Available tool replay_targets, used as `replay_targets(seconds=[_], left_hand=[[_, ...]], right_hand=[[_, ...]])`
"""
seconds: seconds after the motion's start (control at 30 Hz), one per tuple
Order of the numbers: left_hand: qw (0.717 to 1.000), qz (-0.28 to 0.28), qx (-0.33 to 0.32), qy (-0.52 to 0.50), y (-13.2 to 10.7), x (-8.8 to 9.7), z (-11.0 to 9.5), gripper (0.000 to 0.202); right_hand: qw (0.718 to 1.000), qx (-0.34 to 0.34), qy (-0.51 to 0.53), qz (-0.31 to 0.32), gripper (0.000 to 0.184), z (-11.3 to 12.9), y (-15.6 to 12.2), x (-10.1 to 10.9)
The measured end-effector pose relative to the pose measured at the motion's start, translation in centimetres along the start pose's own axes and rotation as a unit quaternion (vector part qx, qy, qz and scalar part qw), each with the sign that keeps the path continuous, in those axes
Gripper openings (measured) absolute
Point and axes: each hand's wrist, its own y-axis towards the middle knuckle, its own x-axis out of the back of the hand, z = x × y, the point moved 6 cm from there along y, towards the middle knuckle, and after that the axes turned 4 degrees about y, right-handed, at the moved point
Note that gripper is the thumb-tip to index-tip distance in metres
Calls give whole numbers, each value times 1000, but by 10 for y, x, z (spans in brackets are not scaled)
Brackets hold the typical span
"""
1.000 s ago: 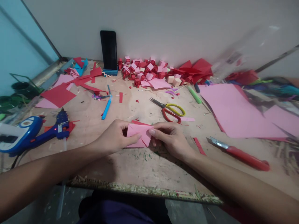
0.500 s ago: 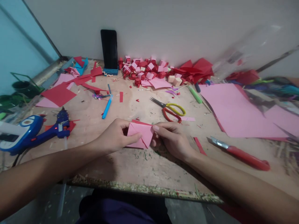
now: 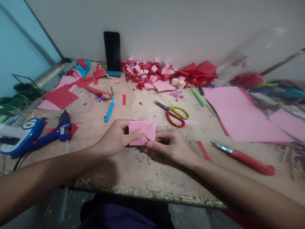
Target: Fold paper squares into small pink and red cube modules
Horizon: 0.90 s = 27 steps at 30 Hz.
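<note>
Between my two hands is a small folded pink paper envelope (image 3: 149,128), its creased flaps facing up toward me. My left hand (image 3: 119,135) pinches its left side, with the thumb lying across the flaps. My right hand (image 3: 172,144) grips the lower right corner, thumb in front and the other fingers partly hidden behind the paper. Just beyond the right hand lie scissors (image 3: 172,113) with one red and one yellow handle loop. A red strip of paper (image 3: 204,151) rests to the right of that hand.
At left lies a blue glue gun (image 3: 63,128). A red-handled cutter (image 3: 247,157) and pink sheets (image 3: 238,114) are at right. A phone (image 3: 112,51) stands at the back beside a heap of small pink and red paper boxes (image 3: 147,71). A blue pen-like tool (image 3: 110,109) lies left of centre.
The envelope has turned level and come up slightly, so the red edge behind its top no longer shows. My right thumb has slid from its upper right corner down to the lower right.
</note>
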Motion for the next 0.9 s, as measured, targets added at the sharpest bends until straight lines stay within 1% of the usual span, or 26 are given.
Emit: replay_targets(seconds=[0.27,0.33,0.43,0.5,0.57,0.67,0.77,0.83,0.9], left_hand=[[999,44,-22,-23,-3,-3,-4,25],[999,42,-24,-24,-3,-2,-6,26],[1000,18,-21,-13,-2,2,-9,23],[1000,8,-16,9,-2,4,-10,22],[999,9,-5,43,-2,5,-10,21],[997,14,2,74,0,5,-8,17],[999,18,5,48,0,3,-5,19],[999,25,20,16,0,1,-2,22],[999,28,25,-4,0,-1,0,24]], right_hand=[[1000,7,-8,-5,35,0,2,2],[1000,6,-8,-3,38,0,1,2],[1000,5,-16,3,39,0,1,1],[1000,2,-20,11,39,-1,0,0],[1000,-1,-15,18,38,-1,0,-1],[1000,1,12,-8,35,0,1,2],[996,9,63,-55,30,3,1,6],[994,11,87,-58,28,5,1,6],[995,9,94,-44,28,6,1,4]])
